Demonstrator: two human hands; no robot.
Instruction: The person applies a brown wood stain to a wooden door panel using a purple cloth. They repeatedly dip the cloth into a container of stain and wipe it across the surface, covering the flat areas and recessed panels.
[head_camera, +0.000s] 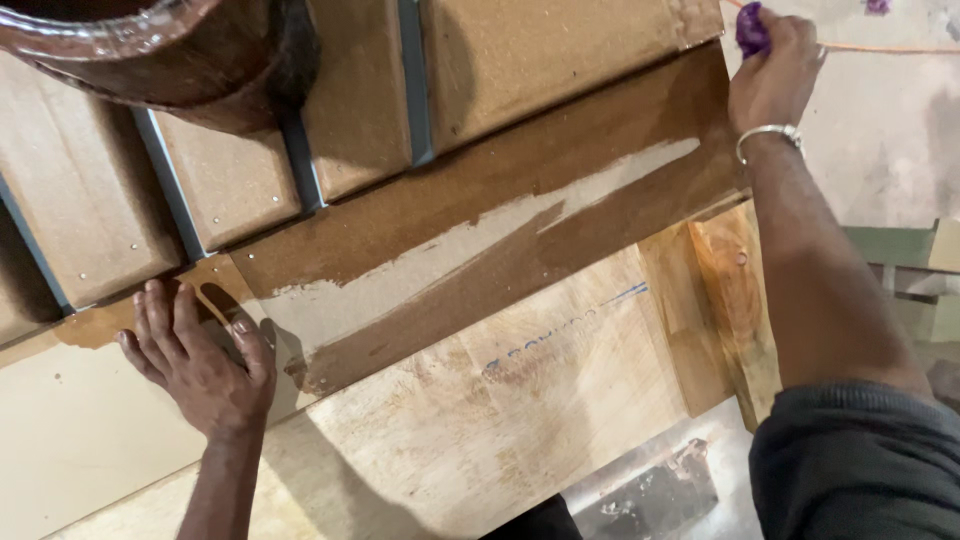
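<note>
Dusty pale concrete floor (880, 120), dim light

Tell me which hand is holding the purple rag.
The right hand, raised at the board's far end, grips the purple rag. The left hand lies flat on the board with nothing in it.

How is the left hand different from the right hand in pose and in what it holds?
The left hand lies flat with spread fingers on the wooden board, holding nothing; the right hand is closed on a purple cloth at the board's far corner. The left wrist is bare; the right wrist wears a metal bangle. Both hands rest at the same stained board.
</note>
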